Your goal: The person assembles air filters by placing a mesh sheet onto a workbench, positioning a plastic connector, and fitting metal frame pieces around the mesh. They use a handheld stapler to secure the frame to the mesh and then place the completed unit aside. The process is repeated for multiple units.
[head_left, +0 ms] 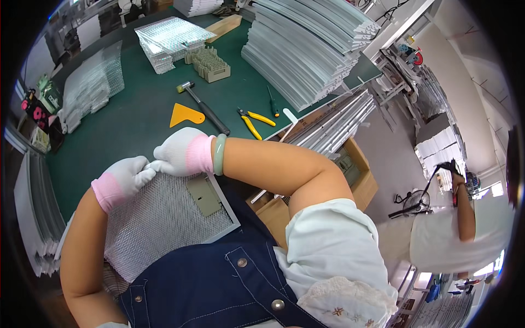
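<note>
Gloved left hand [124, 177] and right hand [180, 153] hide mesh filter's [164, 218] far edge.

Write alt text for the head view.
Two white-gloved hands, left hand and right hand, grip the far edge of a framed metal mesh filter over a green table holding a hammer, yellow scraper and pliers.

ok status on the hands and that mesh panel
Left hand and right hand both gripping mesh panel at its far edge. Panel at table edge. Hammer and orange scraper just beyond.
</note>
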Tool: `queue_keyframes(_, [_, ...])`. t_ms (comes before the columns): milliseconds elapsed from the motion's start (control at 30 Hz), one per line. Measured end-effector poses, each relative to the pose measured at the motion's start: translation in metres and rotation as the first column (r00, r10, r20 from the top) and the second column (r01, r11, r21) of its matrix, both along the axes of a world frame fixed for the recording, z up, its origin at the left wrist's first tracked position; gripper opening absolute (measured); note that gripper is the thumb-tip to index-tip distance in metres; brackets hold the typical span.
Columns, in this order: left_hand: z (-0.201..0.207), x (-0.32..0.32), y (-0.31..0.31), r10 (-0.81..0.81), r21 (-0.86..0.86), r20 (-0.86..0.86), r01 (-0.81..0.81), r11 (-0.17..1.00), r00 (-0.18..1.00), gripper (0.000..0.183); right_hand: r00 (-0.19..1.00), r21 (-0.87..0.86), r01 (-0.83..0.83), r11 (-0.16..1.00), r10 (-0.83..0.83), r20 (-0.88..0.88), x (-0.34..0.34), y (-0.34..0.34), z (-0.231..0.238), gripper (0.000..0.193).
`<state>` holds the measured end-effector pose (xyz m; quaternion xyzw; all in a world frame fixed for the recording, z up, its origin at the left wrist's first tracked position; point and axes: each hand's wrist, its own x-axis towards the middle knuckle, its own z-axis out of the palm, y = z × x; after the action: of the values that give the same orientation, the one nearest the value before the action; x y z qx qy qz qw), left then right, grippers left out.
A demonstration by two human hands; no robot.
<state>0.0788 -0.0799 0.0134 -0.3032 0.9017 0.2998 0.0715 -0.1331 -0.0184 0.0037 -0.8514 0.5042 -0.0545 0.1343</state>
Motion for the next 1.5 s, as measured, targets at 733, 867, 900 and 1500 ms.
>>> queue_keyframes(733, [-0.019, 0.031, 0.011, -0.100, -0.461, -0.267, -0.036, 0.887, 0.958, 0.029, 0.999, -0.001, -0.039, 0.999, 0.039, -0.024, 0.007, 0.001, 0.008, 0.045])
queue_keyframes(867, [-0.020, 0.037, 0.017, -0.045, -0.507, -0.222, -0.076, 0.858, 0.974, 0.024, 1.000, -0.014, 0.004, 1.000, -0.004, -0.031, 0.010, 0.007, 0.007, 0.042])
queue_keyframes(900, [-0.020, 0.036, 0.017, -0.038, -0.516, -0.214, -0.080, 0.853, 0.976, 0.023, 1.000, -0.012, 0.006, 1.000, -0.006, -0.024, 0.012, 0.005, 0.005, 0.041])
queue_keyframes(1500, [-0.019, 0.060, 0.016, -0.010, -0.505, -0.001, 0.009, 0.863, 1.000, 0.033, 0.997, -0.072, 0.076, 0.995, -0.074, 0.033, 0.037, 0.008, -0.029, 0.042])
